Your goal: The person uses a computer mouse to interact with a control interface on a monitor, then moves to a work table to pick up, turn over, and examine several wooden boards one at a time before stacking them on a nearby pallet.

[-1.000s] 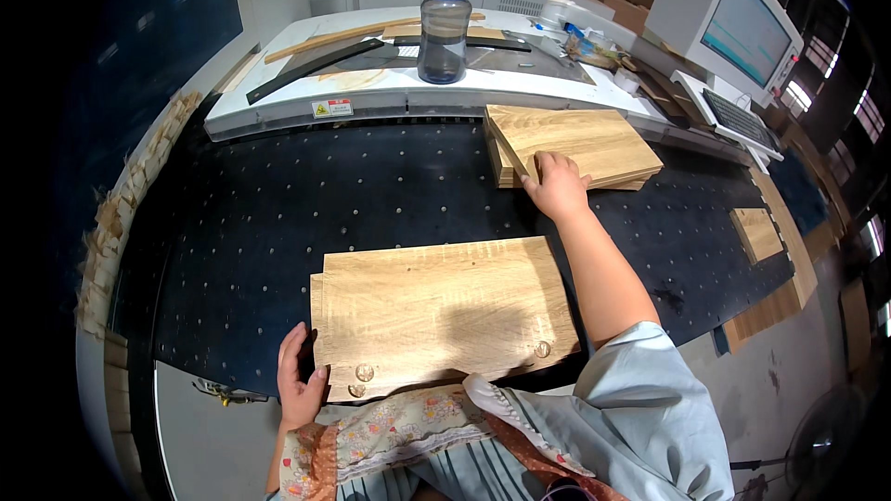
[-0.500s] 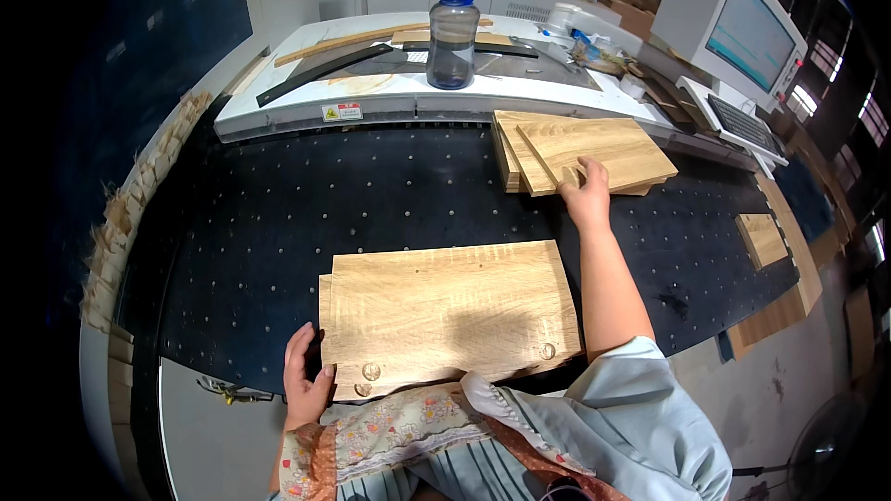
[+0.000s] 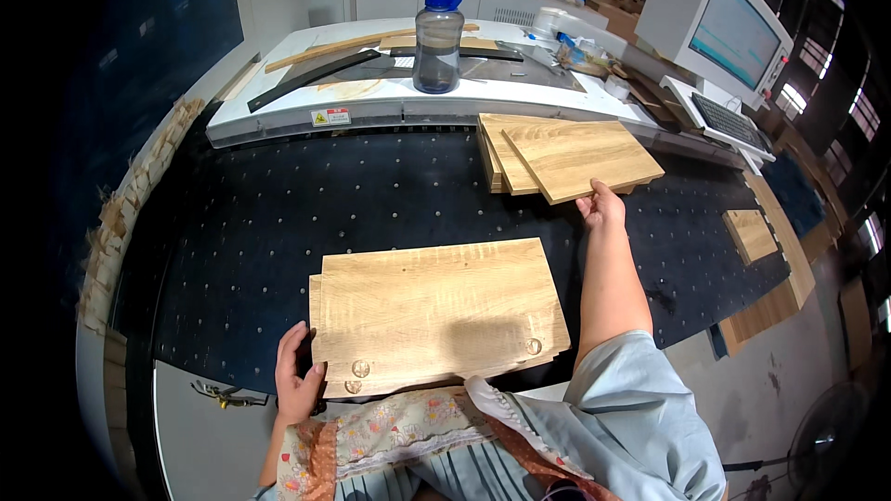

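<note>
Pinching tan, wood-grained top board (image 3: 587, 156): right hand (image 3: 603, 208) grip; left hand (image 3: 297, 388) grip seemingly spread.

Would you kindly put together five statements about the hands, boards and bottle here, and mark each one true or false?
1. The person's right hand is at the near edge of the far stack's top light-brown, rectangular wood-grain board. True.
2. That board lies squarely aligned with the one beneath. False: it lies askew, leaving part of the lower board exposed.
3. The person's left hand rests on the middle of the nearer light-brown, rectangular wooden board. False: the left hand is at its left end.
4. The transparent grey bottle with a blue lid stands upright. True.
5. The white, boxy monitor is on the picture's left. False: the monitor is on the right.
</note>
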Demonstrator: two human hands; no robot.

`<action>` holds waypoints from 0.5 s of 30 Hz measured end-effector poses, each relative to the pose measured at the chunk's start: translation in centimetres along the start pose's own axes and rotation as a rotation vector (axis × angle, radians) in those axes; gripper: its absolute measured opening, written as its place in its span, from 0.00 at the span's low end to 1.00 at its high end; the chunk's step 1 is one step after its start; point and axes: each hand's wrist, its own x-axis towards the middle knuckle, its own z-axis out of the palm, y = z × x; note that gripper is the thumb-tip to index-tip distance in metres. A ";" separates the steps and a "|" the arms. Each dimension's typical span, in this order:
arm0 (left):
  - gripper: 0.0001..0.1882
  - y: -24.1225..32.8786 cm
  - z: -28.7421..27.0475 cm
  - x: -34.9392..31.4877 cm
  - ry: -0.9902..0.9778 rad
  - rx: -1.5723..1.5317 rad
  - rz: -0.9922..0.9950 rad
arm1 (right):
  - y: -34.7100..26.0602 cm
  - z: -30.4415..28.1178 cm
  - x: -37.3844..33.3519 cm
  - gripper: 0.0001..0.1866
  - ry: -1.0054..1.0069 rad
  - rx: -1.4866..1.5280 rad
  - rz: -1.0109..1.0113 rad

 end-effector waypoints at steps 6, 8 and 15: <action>0.28 -1.2 -1.3 -0.3 0.027 -0.317 -0.141 | 0.3 1.7 -6.3 0.08 -0.061 0.059 0.053; 0.29 -0.3 -1.4 0.4 0.009 -0.450 -0.215 | -0.2 1.9 -7.7 0.08 -0.047 0.076 0.055; 0.26 0.5 -4.7 3.6 -0.002 -0.441 -0.172 | -0.1 3.9 -12.7 0.04 -0.082 0.262 0.083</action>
